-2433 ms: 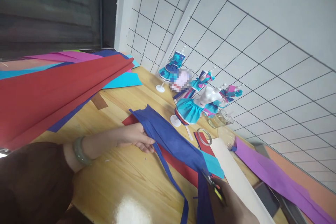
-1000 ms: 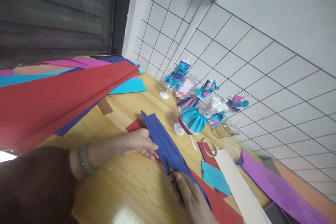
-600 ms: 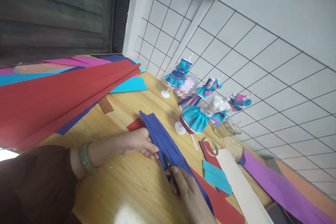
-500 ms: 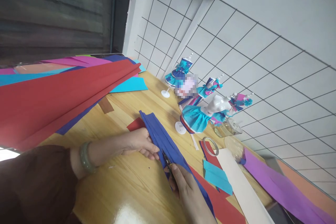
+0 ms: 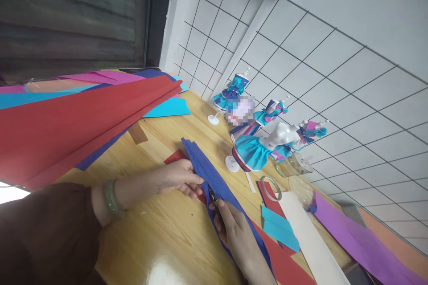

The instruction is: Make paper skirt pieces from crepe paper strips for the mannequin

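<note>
A long strip of dark blue crepe paper [image 5: 214, 178] runs diagonally across the wooden table in front of me. My left hand [image 5: 183, 179] pinches its near edge between thumb and fingers, a green bangle on that wrist. In my right hand [image 5: 234, 231] is a pair of dark-handled scissors [image 5: 211, 194], the blades lying in the blue paper just beside my left fingertips. A cut line runs along the strip behind the blades. My right fingers partly hide the handles. Under the strip, red paper [image 5: 282, 258] shows at the lower right.
Small mannequins in paper dresses, one with a turquoise skirt [image 5: 252, 151], stand along the tiled wall. A roll of clear tape [image 5: 271, 188], a turquoise piece [image 5: 280, 229] and a white strip [image 5: 307, 236] lie to the right. Large red paper [image 5: 83, 129] covers the left side.
The scissors have moved a little farther up along the blue paper, and my left hand has shifted slightly up with them. The view has turned slightly.
</note>
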`<state>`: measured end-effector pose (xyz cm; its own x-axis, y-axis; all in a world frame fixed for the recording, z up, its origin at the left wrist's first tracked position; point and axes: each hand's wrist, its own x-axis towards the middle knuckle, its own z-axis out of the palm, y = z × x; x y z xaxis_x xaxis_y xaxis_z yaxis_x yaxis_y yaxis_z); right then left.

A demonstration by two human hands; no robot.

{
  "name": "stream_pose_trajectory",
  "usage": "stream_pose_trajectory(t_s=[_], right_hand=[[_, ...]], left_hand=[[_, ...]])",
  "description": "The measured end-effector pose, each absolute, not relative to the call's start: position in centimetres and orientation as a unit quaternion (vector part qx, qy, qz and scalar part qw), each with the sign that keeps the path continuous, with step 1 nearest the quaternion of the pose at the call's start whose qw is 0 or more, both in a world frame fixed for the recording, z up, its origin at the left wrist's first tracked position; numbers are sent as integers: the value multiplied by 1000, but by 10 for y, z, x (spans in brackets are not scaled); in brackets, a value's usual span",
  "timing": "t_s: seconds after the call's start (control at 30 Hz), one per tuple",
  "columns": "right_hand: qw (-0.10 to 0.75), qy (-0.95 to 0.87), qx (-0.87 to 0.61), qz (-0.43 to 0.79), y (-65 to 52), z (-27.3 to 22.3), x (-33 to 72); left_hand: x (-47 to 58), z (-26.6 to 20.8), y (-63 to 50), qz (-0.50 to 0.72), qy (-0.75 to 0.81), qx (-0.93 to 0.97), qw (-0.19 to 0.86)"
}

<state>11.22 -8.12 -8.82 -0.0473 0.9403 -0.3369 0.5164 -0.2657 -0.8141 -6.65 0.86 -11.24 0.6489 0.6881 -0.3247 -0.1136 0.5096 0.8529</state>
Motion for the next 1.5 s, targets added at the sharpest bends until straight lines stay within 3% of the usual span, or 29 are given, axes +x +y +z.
stream_pose_trajectory(t_s=[0.53,1.5], right_hand=[[234,-556,-649,463,-73,-91,106],[315,-542,-641,443,-69,-100,108]], left_hand=[[-64,-114,8,236,352,434,795],[-67,-110,8,243,331,442,798]])
